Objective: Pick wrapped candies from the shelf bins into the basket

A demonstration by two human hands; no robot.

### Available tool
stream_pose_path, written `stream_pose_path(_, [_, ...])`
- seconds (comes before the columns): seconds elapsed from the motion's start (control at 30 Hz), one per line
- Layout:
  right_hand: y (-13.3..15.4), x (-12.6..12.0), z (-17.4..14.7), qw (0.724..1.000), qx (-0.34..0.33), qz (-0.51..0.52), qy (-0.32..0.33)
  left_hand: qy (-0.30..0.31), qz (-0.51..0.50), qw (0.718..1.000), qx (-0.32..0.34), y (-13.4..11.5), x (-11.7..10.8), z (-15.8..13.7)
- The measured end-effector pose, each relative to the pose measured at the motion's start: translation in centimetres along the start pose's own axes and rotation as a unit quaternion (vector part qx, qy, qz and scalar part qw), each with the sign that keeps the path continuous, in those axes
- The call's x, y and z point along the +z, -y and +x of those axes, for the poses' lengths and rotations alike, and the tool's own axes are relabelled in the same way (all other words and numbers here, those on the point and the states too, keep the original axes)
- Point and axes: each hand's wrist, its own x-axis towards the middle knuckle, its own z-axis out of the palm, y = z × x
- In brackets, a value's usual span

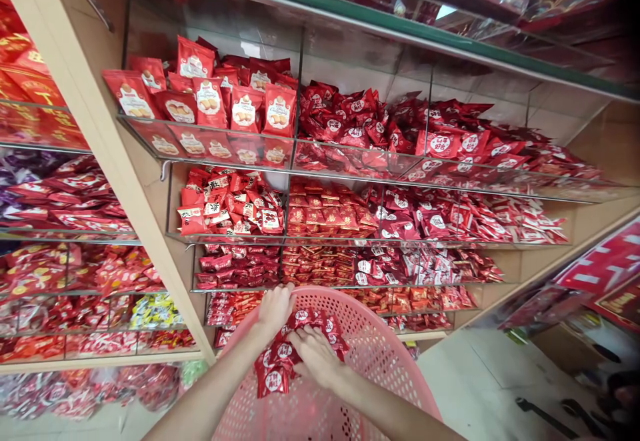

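Observation:
A pink perforated plastic basket point(395, 354) stands low in front of me, tilted so its inside faces me. My left hand point(277, 307) is closed over its far left rim. Inside lies a heap of small dark red snack packets point(275, 382) with round white labels bearing red characters. Down in that heap is my right hand point(316, 358), its fingers bent round packets; the fingertips are partly hidden, and how many packets it holds I cannot tell.
A wooden rack with glass shelves point(360, 171) full of red packets rises behind the basket. Another stocked rack point(75, 241) stands left, with plastic-bagged goods point(145, 384) under it. Tiled floor point(480, 387) shows at right, near a cardboard box point(565, 347).

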Motion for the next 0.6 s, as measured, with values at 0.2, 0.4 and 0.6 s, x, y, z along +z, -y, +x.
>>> stream_pose_path(0.2, [0.9, 0.7, -0.1, 1.0, 0.026, -0.002, -0.001, 0.0, 0.0, 1.0, -0.002, -0.1, -0.3, -0.2])
stream_pose_path(0.4, [2.4, 0.8, -0.3, 0.997, 0.07, 0.014, 0.002, 0.009, -0.007, 1.0, -0.003, -0.4, -0.8, -0.3])
stream_pose_path(0.6, [3.7, 1.8, -0.2, 0.994, 0.107, 0.034, 0.001, 0.013, -0.008, 1.0, -0.004, -0.5, -1.3, -0.4])
